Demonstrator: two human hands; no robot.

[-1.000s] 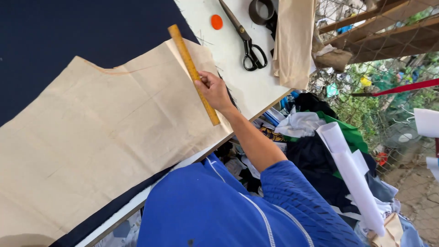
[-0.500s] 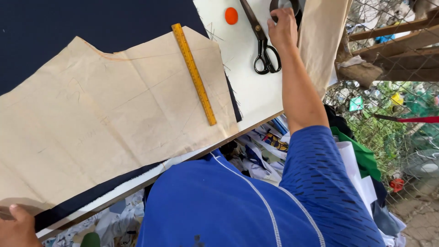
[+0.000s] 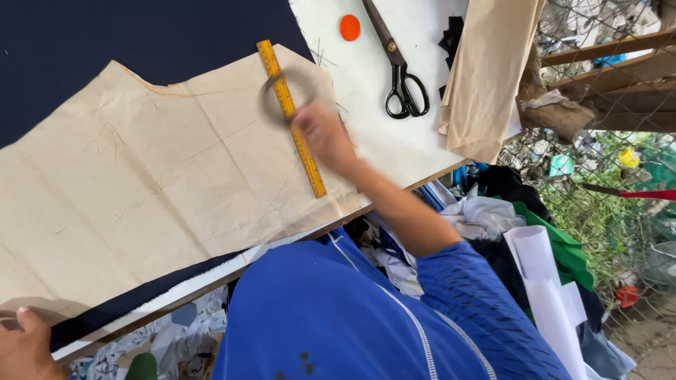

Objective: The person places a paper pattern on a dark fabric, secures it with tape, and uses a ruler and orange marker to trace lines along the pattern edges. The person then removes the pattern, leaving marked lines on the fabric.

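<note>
Back from the scissors [image 3: 401, 77], the right hand [image 3: 325, 135] now blurs over the yellow ruler [image 3: 291, 117], gripping a dark ring-shaped thing [image 3: 271, 98]. Nearest, the left hand [image 3: 24, 346] rests at the surface edge, its grip unclear. Beige paper pattern [image 3: 155, 183] lies on navy cloth [image 3: 134, 35].

I count one yellow ruler [image 3: 290, 116], one paper pattern [image 3: 162, 190], one pair of black scissors [image 3: 398, 67], one orange chalk disc [image 3: 350, 27] and two hands on my desk [image 3: 373, 134].
</note>
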